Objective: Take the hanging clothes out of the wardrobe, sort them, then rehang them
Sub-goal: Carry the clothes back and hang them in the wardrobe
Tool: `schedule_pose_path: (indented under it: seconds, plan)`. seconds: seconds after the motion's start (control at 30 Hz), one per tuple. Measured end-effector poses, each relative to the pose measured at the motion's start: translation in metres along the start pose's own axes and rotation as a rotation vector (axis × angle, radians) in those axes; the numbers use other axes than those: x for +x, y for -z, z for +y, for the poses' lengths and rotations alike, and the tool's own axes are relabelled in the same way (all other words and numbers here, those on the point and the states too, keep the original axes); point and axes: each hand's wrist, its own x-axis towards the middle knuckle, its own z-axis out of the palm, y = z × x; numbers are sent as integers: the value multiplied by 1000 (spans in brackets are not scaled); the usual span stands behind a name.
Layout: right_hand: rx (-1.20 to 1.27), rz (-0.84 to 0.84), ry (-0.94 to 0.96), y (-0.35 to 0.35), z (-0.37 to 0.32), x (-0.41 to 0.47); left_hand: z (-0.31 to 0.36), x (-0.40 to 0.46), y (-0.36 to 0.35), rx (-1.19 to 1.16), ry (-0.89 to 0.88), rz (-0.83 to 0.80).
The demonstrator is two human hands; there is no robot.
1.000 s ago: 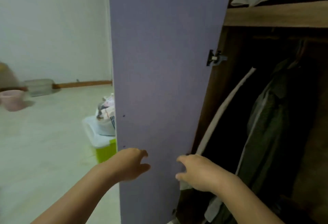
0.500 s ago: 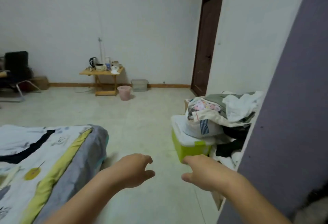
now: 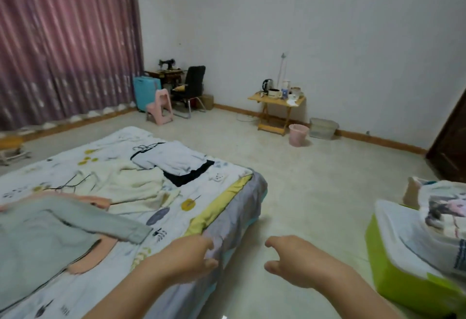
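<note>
Both hands empty, fingers loosely curled — left hand (image 3: 187,258) over bed (image 3: 234,215) edge, right hand (image 3: 290,259) above floor; clothes (image 3: 50,233) spread on bed.

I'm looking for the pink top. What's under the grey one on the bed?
A pink garment pokes out beneath the grey top on the bed. Its middle is covered, so anything else underneath is hidden.

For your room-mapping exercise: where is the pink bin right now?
In the head view the pink bin stands on the floor at the far wall, right of centre, between the wooden table and a clear box.
</note>
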Motion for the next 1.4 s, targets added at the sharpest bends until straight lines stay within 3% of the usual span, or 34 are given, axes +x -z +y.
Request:
schedule_pose_path:
  seconds: [0.4,0.7,1.0,1.17,1.4]
  plan:
    - [-166,-178,306,27,-33,155,-65,33,6,-256,402,89]
    - [-253,-301,547,22,-100,218,-121,18,-4,-446,639,60]
    - [-298,-402,628,22,-199,293,-230,19,7,-558,754,107]
    - [-298,-320,620,18,-244,337,-290,26,28,-551,756,110]
    - [-347,-395,709,11,-312,393,-360,27,26,-610,813,101]
